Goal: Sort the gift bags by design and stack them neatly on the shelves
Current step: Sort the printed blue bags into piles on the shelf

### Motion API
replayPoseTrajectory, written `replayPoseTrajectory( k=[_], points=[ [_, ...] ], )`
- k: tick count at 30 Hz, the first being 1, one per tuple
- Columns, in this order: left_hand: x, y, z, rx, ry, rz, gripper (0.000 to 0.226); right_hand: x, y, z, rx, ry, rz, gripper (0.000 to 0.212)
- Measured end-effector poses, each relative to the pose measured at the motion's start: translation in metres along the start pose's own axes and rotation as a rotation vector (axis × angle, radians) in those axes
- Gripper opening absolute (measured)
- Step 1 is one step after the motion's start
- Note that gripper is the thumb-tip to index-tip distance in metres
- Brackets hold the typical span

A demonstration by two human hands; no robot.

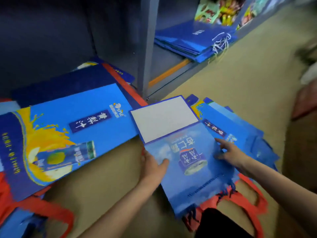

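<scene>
A light blue gift bag (187, 167) with a can printed on it and a white bottom flap lies flat on top of a floor pile. My left hand (153, 166) grips its left edge, thumb on top. My right hand (230, 154) presses on its right side with straight fingers, index pointing out. Under it lies a pile of blue bags with yellow splash print (240, 134) and red handles. A large blue bag with a yellow splash and pear design (68, 134) lies to the left on more bags.
A grey metal shelf post (147, 48) stands ahead. On the low shelf to its right rests a stack of plain blue bags with white cords (193, 40), with colourful bags (219, 9) behind. Beige floor (240, 74) stretches right. Dark fabric (221, 224) sits at the bottom.
</scene>
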State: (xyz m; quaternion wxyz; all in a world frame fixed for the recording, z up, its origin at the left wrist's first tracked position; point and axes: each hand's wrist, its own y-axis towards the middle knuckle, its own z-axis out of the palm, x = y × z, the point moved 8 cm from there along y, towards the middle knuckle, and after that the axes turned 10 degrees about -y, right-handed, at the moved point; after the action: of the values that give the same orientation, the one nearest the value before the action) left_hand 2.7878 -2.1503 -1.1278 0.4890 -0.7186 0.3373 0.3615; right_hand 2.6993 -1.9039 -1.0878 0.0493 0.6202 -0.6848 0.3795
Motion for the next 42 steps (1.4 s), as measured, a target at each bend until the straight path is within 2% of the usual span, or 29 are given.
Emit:
replayPoseTrajectory(
  k=[2,7,9,12,15,19,23,25,27,29,31,34,38,42],
  points=[
    [-0.019,0.013,0.017,0.072,-0.019,0.045,0.088,-0.025,0.004,-0.006,-0.071,0.062,0.067,0.056],
    [-0.058,0.049,0.032,0.262,-0.066,0.111,0.066,-0.057,0.023,-0.018,-0.237,0.358,0.193,0.061],
    [-0.066,0.059,0.034,0.337,-0.14,0.083,0.047,-0.061,0.033,-0.027,-0.265,0.419,0.196,0.063],
    [-0.082,0.07,0.045,0.43,-0.328,-0.013,0.033,-0.048,0.051,-0.059,-0.31,0.474,0.165,0.062],
    [-0.121,0.085,0.06,0.421,-0.414,0.058,0.038,-0.022,0.074,-0.105,-0.372,0.479,0.102,0.058],
    [-0.151,0.107,0.076,0.367,-0.478,0.112,0.048,-0.012,0.08,-0.122,-0.326,0.558,0.085,0.057],
    [-0.128,0.118,0.092,0.374,-0.519,0.039,0.046,-0.037,0.08,-0.078,-0.193,0.592,0.162,0.059],
    [-0.114,0.119,0.1,0.387,-0.404,-0.013,0.041,-0.061,0.082,-0.054,-0.138,0.626,0.28,0.066],
    [-0.103,0.119,0.112,0.432,-0.302,-0.072,0.035,-0.079,0.086,-0.05,-0.16,0.646,0.328,0.068],
    [-0.096,0.118,0.124,0.447,-0.218,-0.104,0.026,-0.085,0.092,-0.075,-0.277,0.623,0.269,0.063],
    [-0.096,0.125,0.132,0.38,-0.097,-0.021,0.023,-0.086,0.096,-0.117,-0.434,0.571,0.193,0.057],
    [-0.098,0.135,0.165,0.402,0.41,0.259,0.066,-0.099,0.099,-0.185,-0.648,0.559,0.122,0.057],
    [-0.083,0.122,0.225,0.506,0.943,0.434,0.079,-0.135,0.105,-0.256,-0.824,0.584,0.095,0.056],
    [-0.07,0.095,0.296,0.691,1.17,0.472,0.08,-0.171,0.118,-0.291,-0.777,0.359,0.207,0.061]
  ],
)
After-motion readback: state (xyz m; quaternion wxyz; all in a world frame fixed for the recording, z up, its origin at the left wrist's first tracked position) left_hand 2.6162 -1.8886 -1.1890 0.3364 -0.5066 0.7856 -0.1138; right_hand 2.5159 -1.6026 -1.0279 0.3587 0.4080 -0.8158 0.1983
